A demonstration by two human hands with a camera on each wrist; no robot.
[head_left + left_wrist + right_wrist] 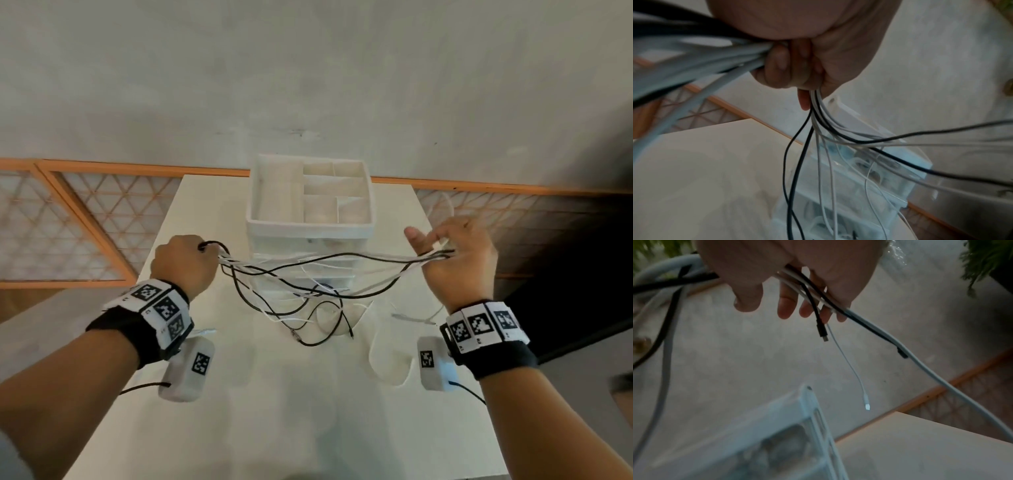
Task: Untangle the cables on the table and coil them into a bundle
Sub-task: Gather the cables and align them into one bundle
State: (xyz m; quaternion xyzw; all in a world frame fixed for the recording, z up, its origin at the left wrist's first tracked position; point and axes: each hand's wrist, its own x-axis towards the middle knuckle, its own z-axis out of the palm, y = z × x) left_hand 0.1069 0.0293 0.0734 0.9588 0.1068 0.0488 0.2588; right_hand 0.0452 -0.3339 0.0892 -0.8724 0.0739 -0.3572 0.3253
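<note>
Several black and white cables (342, 254) stretch in the air between my two hands and sag towards the white table (274, 411). My left hand (186, 263) is a closed fist round one end of the bundle (818, 126), fingers (777, 65) curled tight. My right hand (455, 257) holds the other end loosely, thumb out, with the strands lying across its bent fingers (787, 305). A black plug (822, 331) and a thin white plug (867, 406) dangle below it. A thick white cable (920, 363) runs off to the right. Loose ends (325, 329) trail on the table.
A white drawer organizer (310, 226) with an open compartment tray on top stands at the far middle of the table, just behind the hanging cables. A white cable loop (387, 370) lies near my right wrist. Orange-framed lattice panels (85, 222) flank the narrow table.
</note>
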